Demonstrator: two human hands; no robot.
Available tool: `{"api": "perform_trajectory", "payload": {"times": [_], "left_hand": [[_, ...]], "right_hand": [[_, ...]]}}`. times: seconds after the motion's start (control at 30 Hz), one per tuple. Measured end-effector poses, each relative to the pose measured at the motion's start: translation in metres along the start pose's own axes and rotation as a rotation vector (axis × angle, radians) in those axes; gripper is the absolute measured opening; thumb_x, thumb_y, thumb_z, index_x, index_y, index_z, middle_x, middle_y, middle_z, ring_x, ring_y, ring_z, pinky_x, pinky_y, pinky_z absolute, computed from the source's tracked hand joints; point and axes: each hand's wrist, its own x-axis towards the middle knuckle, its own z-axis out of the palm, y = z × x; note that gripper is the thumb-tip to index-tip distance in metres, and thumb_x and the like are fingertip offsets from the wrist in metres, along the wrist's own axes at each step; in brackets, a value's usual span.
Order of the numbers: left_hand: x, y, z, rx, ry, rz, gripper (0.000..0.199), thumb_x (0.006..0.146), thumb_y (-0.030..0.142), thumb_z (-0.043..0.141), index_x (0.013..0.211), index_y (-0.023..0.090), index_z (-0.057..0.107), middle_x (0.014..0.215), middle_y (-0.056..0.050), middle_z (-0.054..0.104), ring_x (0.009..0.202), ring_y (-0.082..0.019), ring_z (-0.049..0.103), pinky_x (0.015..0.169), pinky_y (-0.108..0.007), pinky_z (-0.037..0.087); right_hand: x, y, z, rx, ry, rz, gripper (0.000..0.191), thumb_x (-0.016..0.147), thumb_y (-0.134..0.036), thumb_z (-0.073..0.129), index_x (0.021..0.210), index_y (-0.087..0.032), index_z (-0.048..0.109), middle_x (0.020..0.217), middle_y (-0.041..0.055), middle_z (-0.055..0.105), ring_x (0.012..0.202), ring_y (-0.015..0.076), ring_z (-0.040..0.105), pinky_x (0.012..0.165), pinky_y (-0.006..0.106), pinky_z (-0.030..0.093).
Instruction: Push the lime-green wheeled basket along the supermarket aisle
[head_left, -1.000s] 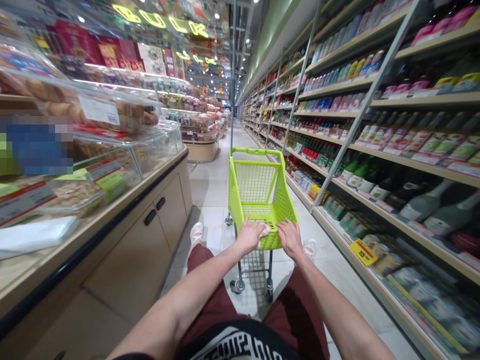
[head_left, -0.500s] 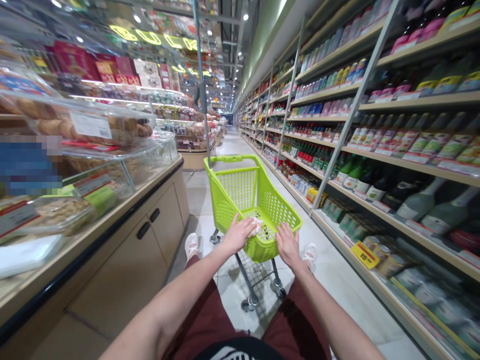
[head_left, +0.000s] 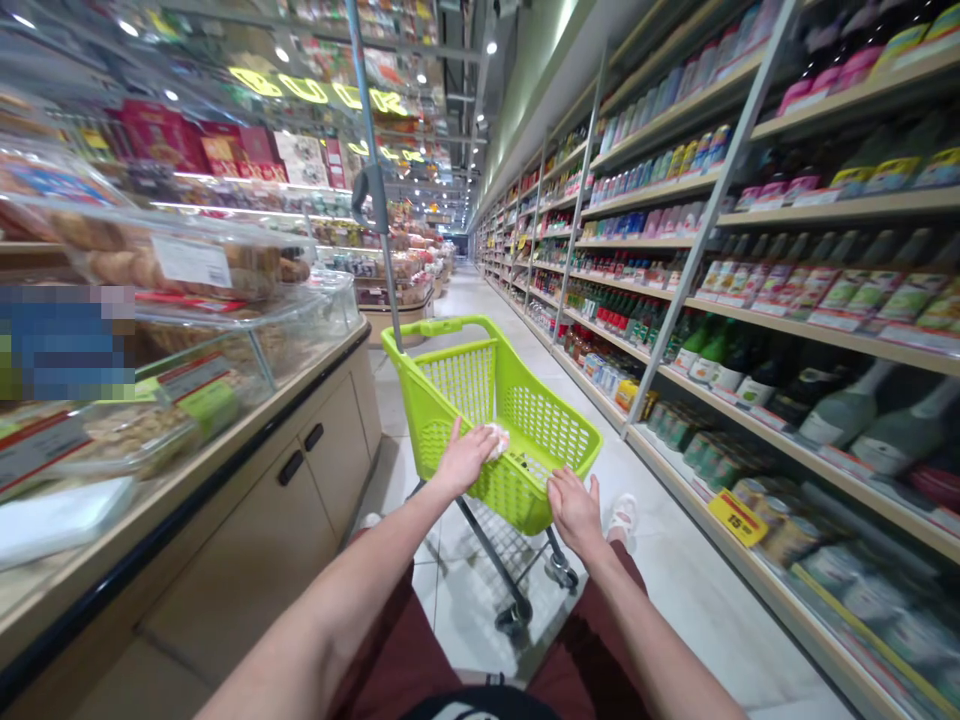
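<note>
In front of me stands a lime-green shopping cart (head_left: pixel 429 395) with a perforated plastic basket on grey legs and small wheels. At its near left edge, my left hand (head_left: pixel 466 458) has its fingers closed on a crumpled white tissue (head_left: pixel 496 441), which lies against the basket. My right hand (head_left: pixel 574 508) grips the near right corner of the rim, with the fingers curled over it. A grey-blue pole (head_left: pixel 373 200) with a hook-like fitting rises by the handle (head_left: pixel 442 327); how it is fixed cannot be seen.
On the right, long shelves (head_left: pixel 694 290) carry bottles and cans, with a yellow price tag (head_left: pixel 738 517) low down. A wooden counter (head_left: pixel 255 520) with packed baked goods (head_left: pixel 187 255) runs along the left. The tiled aisle (head_left: pixel 461 290) stretches away between them.
The cart's handle end and the pole have swung left. My left hand has slid left and slightly up with the tissue, and my right hand's fingers have curled more around the rim.
</note>
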Motion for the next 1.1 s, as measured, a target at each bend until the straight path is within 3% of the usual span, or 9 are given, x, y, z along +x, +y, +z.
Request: {"api": "perform_trajectory", "payload": {"times": [0.17,0.23,0.33,0.43,0.5,0.7,0.77,1.0,1.1], "left_hand": [[0.003,0.035,0.015,0.008,0.025,0.153,0.032,0.084,0.022,0.038,0.115,0.027,0.046,0.123,-0.003,0.050,0.119,-0.017,0.038,0.104,-0.051,0.007],[0.005,0.037,0.018,0.023,0.032,0.179,0.031,0.085,0.023,0.038,0.114,0.027,0.046,0.122,-0.003,0.051,0.119,-0.017,0.038,0.104,-0.051,0.006],[0.004,0.008,0.013,0.063,0.049,0.122,0.031,0.084,0.021,0.038,0.113,0.027,0.047,0.121,-0.002,0.052,0.117,-0.017,0.039,0.104,-0.052,0.005],[0.000,-0.032,0.004,0.109,0.080,-0.049,0.033,0.084,0.016,0.036,0.112,0.028,0.049,0.121,-0.003,0.052,0.116,-0.019,0.041,0.104,-0.053,0.006],[-0.003,-0.044,0.001,0.122,0.092,-0.108,0.034,0.084,0.015,0.035,0.113,0.027,0.049,0.121,-0.005,0.052,0.116,-0.021,0.041,0.104,-0.054,0.005],[0.002,0.002,0.014,0.098,0.078,0.051,0.031,0.085,0.022,0.037,0.113,0.028,0.047,0.122,-0.002,0.051,0.119,-0.018,0.037,0.103,-0.053,0.008],[0.003,0.006,0.017,0.102,0.078,0.090,0.030,0.085,0.023,0.038,0.112,0.028,0.047,0.122,-0.002,0.051,0.119,-0.018,0.037,0.103,-0.054,0.008],[0.000,-0.062,-0.005,0.138,0.131,-0.078,0.032,0.083,0.015,0.036,0.108,0.027,0.052,0.117,-0.005,0.054,0.114,-0.022,0.043,0.102,-0.056,0.008],[0.000,-0.055,-0.006,0.132,0.140,-0.082,0.032,0.083,0.016,0.037,0.108,0.028,0.052,0.116,-0.005,0.054,0.114,-0.022,0.042,0.102,-0.055,0.008]], "right_hand": [[0.006,-0.029,0.004,-0.028,0.022,-0.022,0.029,0.085,-0.026,0.037,0.106,-0.017,0.055,0.115,0.0096,0.055,0.110,0.0228,0.046,0.098,0.047,0.015],[0.005,-0.034,0.006,-0.022,0.034,-0.036,0.032,0.084,-0.024,0.038,0.111,-0.016,0.052,0.114,0.0105,0.055,0.108,0.0218,0.047,0.098,0.045,0.017],[0.001,-0.028,0.007,-0.022,0.029,-0.048,0.034,0.083,-0.022,0.038,0.115,-0.015,0.048,0.112,0.0097,0.056,0.104,0.0200,0.049,0.097,0.043,0.020],[-0.004,-0.017,0.004,-0.031,0.002,-0.061,0.034,0.084,-0.022,0.036,0.115,-0.017,0.048,0.109,0.0084,0.058,0.101,0.0190,0.051,0.097,0.043,0.021],[-0.004,-0.016,0.002,-0.052,0.006,-0.046,0.034,0.083,-0.023,0.036,0.114,-0.016,0.048,0.109,0.0091,0.058,0.101,0.0201,0.050,0.097,0.045,0.019],[0.008,-0.049,0.014,-0.088,0.086,-0.060,0.040,0.081,-0.023,0.039,0.118,-0.012,0.045,0.119,0.0122,0.051,0.112,0.0243,0.042,0.100,0.047,0.013],[0.011,-0.053,0.020,-0.090,0.105,-0.054,0.041,0.081,-0.024,0.039,0.119,-0.010,0.045,0.120,0.0127,0.051,0.113,0.0245,0.041,0.100,0.047,0.013],[0.004,-0.030,0.019,-0.134,0.119,-0.113,0.044,0.081,-0.022,0.038,0.124,-0.014,0.041,0.125,0.0107,0.047,0.119,0.0229,0.036,0.101,0.047,0.011],[0.006,-0.038,0.016,-0.141,0.121,-0.058,0.043,0.081,-0.024,0.038,0.122,-0.012,0.042,0.125,0.0116,0.047,0.120,0.0241,0.034,0.100,0.050,0.009]]}}
